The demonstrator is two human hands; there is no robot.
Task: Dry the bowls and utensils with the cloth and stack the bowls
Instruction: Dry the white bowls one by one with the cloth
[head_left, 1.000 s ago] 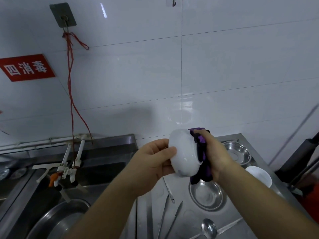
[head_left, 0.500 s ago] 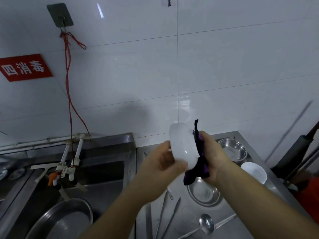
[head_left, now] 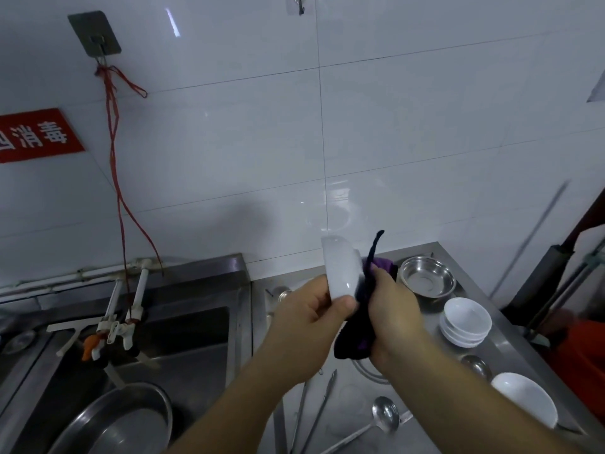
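Both hands up: left hand (head_left: 306,317) fingers grip white bowl (head_left: 342,268) edge-on, right hand (head_left: 391,311) fingers clamp purple cloth (head_left: 355,339) vs it.

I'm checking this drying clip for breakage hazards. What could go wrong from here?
The left hand holds the white bowl only at its rim, on edge in mid-air above the steel counter; while the right hand rubs with the purple cloth, that grip might slip. A dropped bowl could hit the ladle or tongs below.

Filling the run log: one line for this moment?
left hand: holds bowl | right hand: wipes it with cloth | stack: on counter
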